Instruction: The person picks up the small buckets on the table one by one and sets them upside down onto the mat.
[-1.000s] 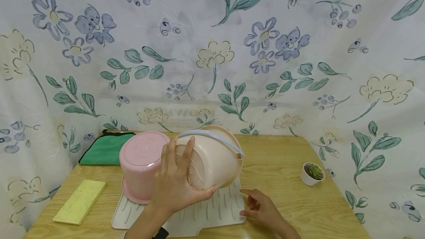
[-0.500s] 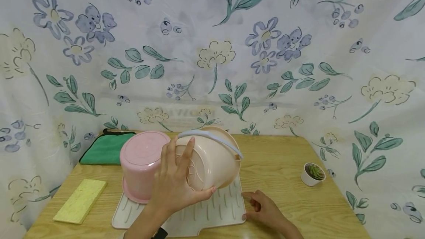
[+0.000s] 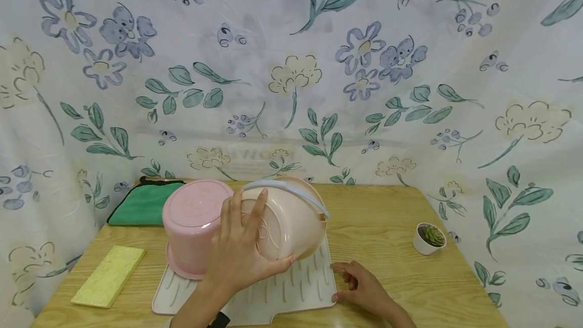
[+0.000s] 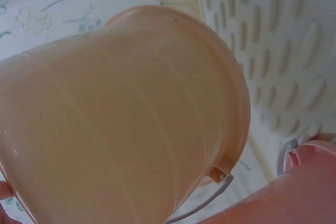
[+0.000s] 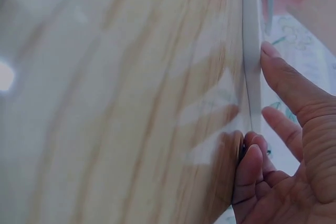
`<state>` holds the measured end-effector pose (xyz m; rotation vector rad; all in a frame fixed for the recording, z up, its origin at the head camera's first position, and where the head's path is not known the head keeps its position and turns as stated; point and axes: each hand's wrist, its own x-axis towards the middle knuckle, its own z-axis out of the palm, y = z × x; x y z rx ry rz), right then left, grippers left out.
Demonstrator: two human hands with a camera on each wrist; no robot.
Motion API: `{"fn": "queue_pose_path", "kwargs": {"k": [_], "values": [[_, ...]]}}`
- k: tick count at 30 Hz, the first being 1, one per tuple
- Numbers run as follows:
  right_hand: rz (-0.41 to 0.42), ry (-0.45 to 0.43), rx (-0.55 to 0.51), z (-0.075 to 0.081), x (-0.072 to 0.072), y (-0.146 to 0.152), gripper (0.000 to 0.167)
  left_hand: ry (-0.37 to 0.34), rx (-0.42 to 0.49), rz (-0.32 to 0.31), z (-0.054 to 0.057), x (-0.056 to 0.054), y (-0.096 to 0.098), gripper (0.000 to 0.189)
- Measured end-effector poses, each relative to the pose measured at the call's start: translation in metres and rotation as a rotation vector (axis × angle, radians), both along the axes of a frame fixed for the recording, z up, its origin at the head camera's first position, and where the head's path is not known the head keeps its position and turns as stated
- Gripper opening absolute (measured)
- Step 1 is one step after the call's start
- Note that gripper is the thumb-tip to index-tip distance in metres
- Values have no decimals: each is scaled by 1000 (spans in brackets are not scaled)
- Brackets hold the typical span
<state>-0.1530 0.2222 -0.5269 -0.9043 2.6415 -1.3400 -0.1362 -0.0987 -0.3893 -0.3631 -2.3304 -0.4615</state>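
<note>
In the head view my left hand [image 3: 241, 247] grips a cream bucket [image 3: 300, 216] at its base, fingers and thumb spread round the bottom. The bucket is tilted on its side over a white ridged mat [image 3: 291, 287], its mouth facing away to the back right. A pale blue handle [image 3: 291, 189] arches across it. In the left wrist view the bucket's wall [image 4: 126, 124] fills most of the picture. Low on the right, the thumb and forefinger of my right hand [image 3: 362, 290] touch the mat's side edge [image 5: 253, 51], with the other fingers curled beneath.
An upside-down pink bucket [image 3: 191, 232] stands on the mat's left part, just beside my left hand. Left of it lie a yellow sponge cloth [image 3: 109, 277] and a green pouch [image 3: 141, 206]. A small potted succulent [image 3: 429, 238] stands at the right of the wooden table [image 3: 387, 227].
My right thumb and forefinger have come onto the mat's edge. The cream bucket's mouth end has shifted slightly left and down, while my left hand keeps its grip.
</note>
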Motion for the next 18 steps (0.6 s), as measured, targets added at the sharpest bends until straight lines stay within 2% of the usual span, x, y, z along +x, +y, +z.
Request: {"fn": "queue_pose_path", "kwargs": {"k": [10,18], "values": [[4,14,-20,-1,-1,0,61,-9,-42,41,-8,-2,7,131],[-1,8,-34,0,0,-1,61,-68,-90,90,-17,-2,15,131]]}}
